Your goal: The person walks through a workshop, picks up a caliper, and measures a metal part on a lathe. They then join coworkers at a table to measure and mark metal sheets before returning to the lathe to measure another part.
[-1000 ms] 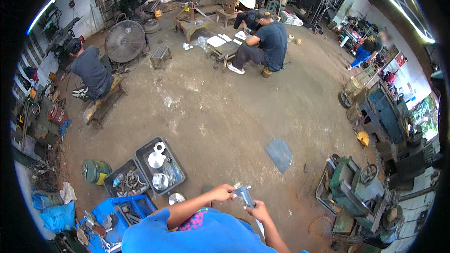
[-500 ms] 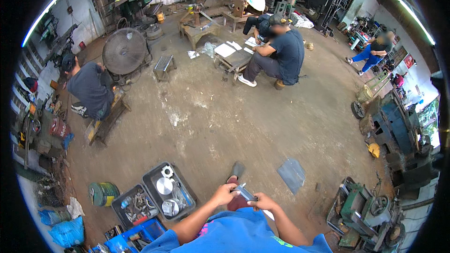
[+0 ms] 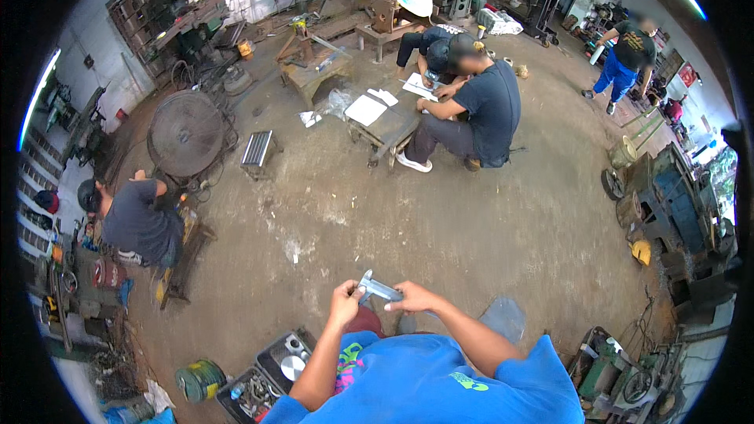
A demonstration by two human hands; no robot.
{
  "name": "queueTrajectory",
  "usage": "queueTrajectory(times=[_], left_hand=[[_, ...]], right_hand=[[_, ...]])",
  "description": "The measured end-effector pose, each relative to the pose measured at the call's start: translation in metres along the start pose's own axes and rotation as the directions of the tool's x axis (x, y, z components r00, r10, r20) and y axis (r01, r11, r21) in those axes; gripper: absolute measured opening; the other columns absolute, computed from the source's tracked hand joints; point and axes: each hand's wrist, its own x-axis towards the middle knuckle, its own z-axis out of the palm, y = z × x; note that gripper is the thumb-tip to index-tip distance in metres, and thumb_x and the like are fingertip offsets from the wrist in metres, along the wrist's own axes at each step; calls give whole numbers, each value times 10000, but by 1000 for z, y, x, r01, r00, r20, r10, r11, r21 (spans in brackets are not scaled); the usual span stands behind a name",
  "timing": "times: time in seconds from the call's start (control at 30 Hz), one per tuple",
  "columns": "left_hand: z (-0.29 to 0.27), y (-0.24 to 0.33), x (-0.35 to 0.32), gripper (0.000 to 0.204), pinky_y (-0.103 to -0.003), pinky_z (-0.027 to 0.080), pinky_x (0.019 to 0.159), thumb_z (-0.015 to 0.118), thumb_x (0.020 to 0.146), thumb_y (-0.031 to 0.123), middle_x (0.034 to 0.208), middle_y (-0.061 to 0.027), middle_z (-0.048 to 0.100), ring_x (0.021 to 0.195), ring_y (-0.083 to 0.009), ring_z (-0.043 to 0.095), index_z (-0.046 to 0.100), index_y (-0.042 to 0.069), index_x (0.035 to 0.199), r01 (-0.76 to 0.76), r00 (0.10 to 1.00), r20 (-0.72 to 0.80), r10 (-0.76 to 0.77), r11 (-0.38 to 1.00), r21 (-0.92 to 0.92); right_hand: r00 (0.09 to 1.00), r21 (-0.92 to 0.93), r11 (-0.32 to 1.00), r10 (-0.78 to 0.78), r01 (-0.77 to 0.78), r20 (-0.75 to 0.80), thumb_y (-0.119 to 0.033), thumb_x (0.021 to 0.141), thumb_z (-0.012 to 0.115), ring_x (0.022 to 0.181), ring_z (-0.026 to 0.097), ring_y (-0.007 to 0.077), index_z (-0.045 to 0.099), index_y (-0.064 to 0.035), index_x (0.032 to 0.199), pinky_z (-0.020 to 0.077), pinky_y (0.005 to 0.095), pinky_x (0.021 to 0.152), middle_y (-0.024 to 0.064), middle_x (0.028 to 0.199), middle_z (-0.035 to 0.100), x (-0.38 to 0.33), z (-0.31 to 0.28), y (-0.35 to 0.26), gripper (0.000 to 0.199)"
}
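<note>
A silver vernier caliper (image 3: pixel 380 289) is held out in front of my blue shirt, its jaws at the left end. My left hand (image 3: pixel 345 302) is closed with its fingertips at the jaw end. Whether a small piece is also pinched there is too small to tell. Around the caliper's sliding body and beam my right hand (image 3: pixel 416 298) is closed, hiding part of it. Below my left forearm, a dark case (image 3: pixel 276 353) with round metal parts and a tray of metal pieces (image 3: pixel 250 394) lie on the floor.
Ahead, two people sit at a low table (image 3: pixel 385 132) with papers. Another person (image 3: pixel 141 220) sits at left beside a large fan (image 3: pixel 187 137); one stands at far right (image 3: pixel 628 55). A green machine (image 3: pixel 609 377) is at lower right, a green drum (image 3: pixel 199 381) lower left.
My hands have raised the caliper farther out from my body, and its jaws now show. The view has shifted. The far-right person now stands upright.
</note>
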Motion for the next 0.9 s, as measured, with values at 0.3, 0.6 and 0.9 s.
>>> queueTrajectory(times=[0.3, 0.6, 0.9], left_hand=[[-64, 14, 220, 237, -297, 500, 753, 677, 883, 100, 964, -78, 697, 859, -146, 628, 661, 7, 1100, 207, 965, 147, -216, 976, 72], [-139, 131, 419, 193, -265, 481, 675, 693, 870, 87, 898, -77, 696, 789, -107, 615, 659, -9, 1033, 174, 954, 227, -195, 979, 111], [-150, 198, 618, 137, -269, 482, 691, 653, 881, 22, 857, -52, 674, 787, -122, 626, 632, -10, 1013, 111, 976, 178, -125, 990, 86]], right_hand=[[999, -358, 933, 16, -33, -52, -364, 801, 747, 837, 674, 390, 674, -20, 1008, 521, 477, 755, 212, 867, 692, 194, -85, -36, 408], [983, -309, 950, -98, 46, -155, -380, 753, 788, 814, 681, 378, 654, 5, 1008, 531, 451, 758, 210, 820, 692, 343, -209, -134, 480], [989, 84, 992, -86, 97, -123, -327, 783, 790, 600, 681, 261, 655, 15, 942, 528, 416, 574, 164, 695, 668, 513, -348, -152, 401]])
